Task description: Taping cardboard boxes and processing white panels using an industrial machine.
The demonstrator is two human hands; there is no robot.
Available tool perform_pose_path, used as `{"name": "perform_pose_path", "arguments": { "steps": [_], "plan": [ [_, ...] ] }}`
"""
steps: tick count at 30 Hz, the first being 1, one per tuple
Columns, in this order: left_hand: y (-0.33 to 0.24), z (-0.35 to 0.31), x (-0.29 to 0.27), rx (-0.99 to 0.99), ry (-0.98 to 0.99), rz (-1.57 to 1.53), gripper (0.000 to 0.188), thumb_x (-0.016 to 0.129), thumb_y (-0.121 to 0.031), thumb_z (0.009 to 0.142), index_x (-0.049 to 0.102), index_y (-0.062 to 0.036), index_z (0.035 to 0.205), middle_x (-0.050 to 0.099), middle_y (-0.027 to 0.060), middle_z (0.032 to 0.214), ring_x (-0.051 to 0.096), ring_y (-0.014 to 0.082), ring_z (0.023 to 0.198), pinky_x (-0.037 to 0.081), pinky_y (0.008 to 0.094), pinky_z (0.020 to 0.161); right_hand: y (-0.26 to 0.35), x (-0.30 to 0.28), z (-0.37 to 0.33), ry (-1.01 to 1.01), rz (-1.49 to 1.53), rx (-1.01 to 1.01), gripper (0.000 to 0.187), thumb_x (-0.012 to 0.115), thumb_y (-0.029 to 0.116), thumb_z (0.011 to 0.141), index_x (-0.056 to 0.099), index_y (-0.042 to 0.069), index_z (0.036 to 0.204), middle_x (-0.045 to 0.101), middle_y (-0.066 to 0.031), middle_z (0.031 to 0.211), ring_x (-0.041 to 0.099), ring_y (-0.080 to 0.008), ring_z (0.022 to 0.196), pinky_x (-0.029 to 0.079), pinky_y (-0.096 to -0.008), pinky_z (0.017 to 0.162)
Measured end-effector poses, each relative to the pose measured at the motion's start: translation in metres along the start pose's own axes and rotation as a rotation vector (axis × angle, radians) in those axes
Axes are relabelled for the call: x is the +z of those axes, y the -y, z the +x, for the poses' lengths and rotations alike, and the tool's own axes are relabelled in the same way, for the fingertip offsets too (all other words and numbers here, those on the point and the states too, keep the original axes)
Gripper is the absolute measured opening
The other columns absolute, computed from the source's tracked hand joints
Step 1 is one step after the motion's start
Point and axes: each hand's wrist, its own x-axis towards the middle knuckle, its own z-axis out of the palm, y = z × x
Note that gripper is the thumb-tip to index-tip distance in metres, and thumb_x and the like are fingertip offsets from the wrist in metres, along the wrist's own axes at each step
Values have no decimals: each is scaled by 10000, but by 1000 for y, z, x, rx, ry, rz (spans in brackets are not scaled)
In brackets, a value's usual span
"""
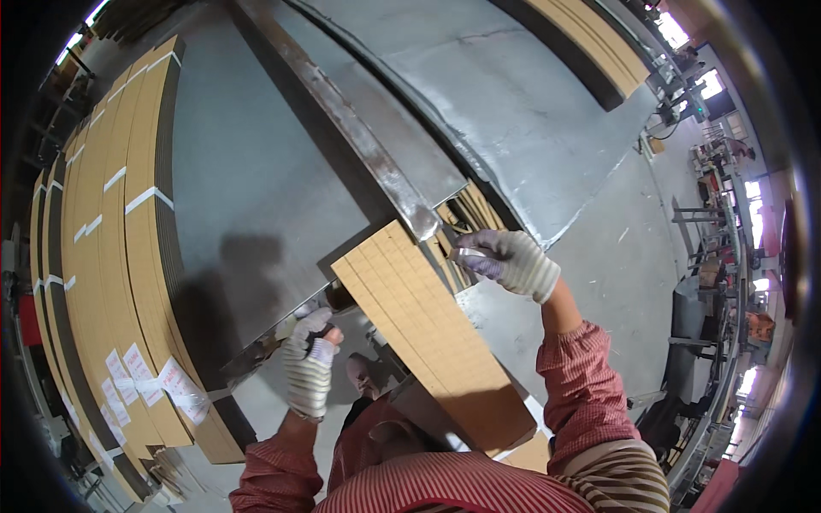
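A grey metal table [248, 137] occupies the centre and far part of the scene. Banded cardboard stacks [128, 265] stand along its left side, lengthwise from near to far. A metal bar [363, 145] crosses the table obliquely, from the far left toward the centre. A cardboard block [432, 333] is positioned at the near edge of the table, between the two hands. Its tan upper face carries lines running lengthwise; its far end points left, just beside the near end of the bar, and its near end points right, close to the body. Contact between block and bar cannot be determined. A further cardboard stack [590, 38] rests on the table at the far right.

The right hand [509, 261], in a striped glove, is located to the right of the block's far end. Its fingers are bent and pinch a small pale object [466, 255] against the thumb. The left hand [309, 363], also gloved, is located left of the block and apart from it, near the table edge. Its fingers are curled; whether they grip anything cannot be told.

Narrow strips [473, 208] lie beyond the right hand, beside the end of the bar. Printed paper labels [181, 389] and white straps [149, 200] are fitted to the left stacks.
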Motion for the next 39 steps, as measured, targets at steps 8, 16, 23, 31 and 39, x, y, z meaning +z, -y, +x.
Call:
{"name": "perform_pose_path", "arguments": {
  "steps": [8, 16, 23, 31, 39],
  "plan": [
    [-82, -11, 57, 61, 508, -134, 351, 627, -115, 837, 549, -25, 1167, 626, 66, 953, 595, 107, 775, 487, 213, 650, 54, -10, -65, -29, 608, -165, 380, 672, 181, 777, 607, -4, 1102, 652, -65, 941, 602, -112, 829, 473, -223, 739],
    [-96, -11, 91, -3, 554, -144, 195, 697, -184, 799, 571, -64, 887, 552, -19, 713, 483, 31, 574, 411, 181, 520, 76, 10, -73, 118, 292, -244, 363, 652, 190, 834, 584, 31, 1154, 642, -34, 993, 575, -91, 813, 466, -244, 711],
    [-71, -17, 32, 366, 289, 91, 133, 590, -130, 857, 554, -64, 747, 530, -18, 599, 476, 44, 526, 389, 195, 478, 94, -12, -27, 339, -96, -385, 310, 692, 262, 799, 651, 95, 1056, 673, -47, 837, 606, -149, 710, 492, -290, 665],
    [67, 41, 29, 29, 248, 12, 215, 658, -235, 830, 569, -59, 915, 581, -3, 723, 510, 65, 659, 405, 230, 535, -81, 41, 49, 368, 294, 49, 370, 631, 353, 847, 631, 53, 1063, 661, -33, 954, 591, -130, 829, 493, -275, 737],
    [145, 65, 34, -320, 447, -474, 651, 670, -572, 726, 562, -100, 1161, 593, 0, 1052, 546, 150, 958, 457, 314, 755, -40, 64, 17, 127, 341, 268, 620, 473, 412, 922, 314, -7, 1351, 567, -102, 1186, 511, -169, 1102, 436, -308, 916]
  ]
}}
